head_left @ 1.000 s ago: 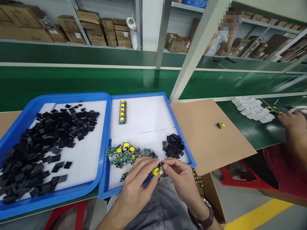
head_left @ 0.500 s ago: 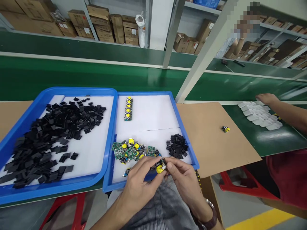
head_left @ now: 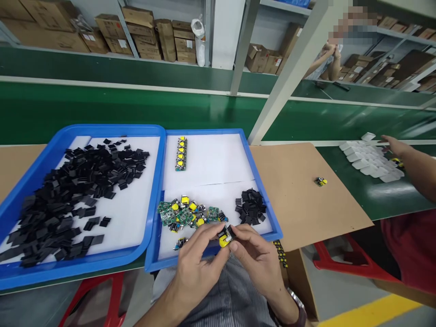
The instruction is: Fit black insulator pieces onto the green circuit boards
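The board (head_left: pixel 224 238) sits over the tray (head_left: pixel 211 132)'s near edge, the left hand (head_left: pixel 199 261) pinching its left side and the right hand (head_left: pixel 257 254) its right (long axis unclear), with the black pieces (head_left: pixel 251 206) just beyond the right hand, the nearer.

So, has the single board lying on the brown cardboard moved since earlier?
No. Judged against the brown cardboard, the single board sits at the same spot between its edges; only the camera view has shifted.

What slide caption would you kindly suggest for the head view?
Left hand and right hand hold a circuit board with a yellow component at the near edge of a blue tray.
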A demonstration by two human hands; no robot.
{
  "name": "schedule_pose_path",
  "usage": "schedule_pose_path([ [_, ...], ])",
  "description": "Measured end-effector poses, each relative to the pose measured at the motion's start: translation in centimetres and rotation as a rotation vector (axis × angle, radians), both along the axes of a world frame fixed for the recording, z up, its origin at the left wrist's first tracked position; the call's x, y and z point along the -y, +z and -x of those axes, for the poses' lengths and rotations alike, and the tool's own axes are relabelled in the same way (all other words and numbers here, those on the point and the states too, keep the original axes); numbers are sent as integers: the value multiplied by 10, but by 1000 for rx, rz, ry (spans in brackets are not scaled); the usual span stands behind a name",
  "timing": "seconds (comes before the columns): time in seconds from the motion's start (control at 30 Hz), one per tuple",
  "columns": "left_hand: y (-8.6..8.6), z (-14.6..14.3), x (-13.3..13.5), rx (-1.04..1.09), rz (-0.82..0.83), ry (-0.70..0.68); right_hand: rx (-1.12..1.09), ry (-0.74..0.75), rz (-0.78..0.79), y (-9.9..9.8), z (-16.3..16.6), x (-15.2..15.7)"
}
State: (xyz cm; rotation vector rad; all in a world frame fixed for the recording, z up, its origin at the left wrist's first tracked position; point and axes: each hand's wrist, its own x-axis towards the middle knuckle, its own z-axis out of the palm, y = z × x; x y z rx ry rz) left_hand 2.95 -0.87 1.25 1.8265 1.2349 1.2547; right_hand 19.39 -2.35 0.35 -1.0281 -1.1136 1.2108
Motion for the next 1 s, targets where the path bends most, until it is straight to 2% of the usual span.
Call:
schedule_pose_path([
  [0.13, -3, 0, 1, 7, -12, -9, 17, 18, -19, 1, 1, -1],
  [0.27, -6, 2, 3, 2, 24, -31, -69, 78, 36, -2, -8, -3],
  [0.57, 10, 11, -2, 9, 162, -305, -339, 287, 415, 1, -29, -13],
  [0.77, 5, 10, 1, 215, 368, -206, -446, 215, 499, 4, -26, -15],
  [1.0, 5, 0, 1, 269, 428, -81, -477, 34, 482, 0, -16, -10],
])
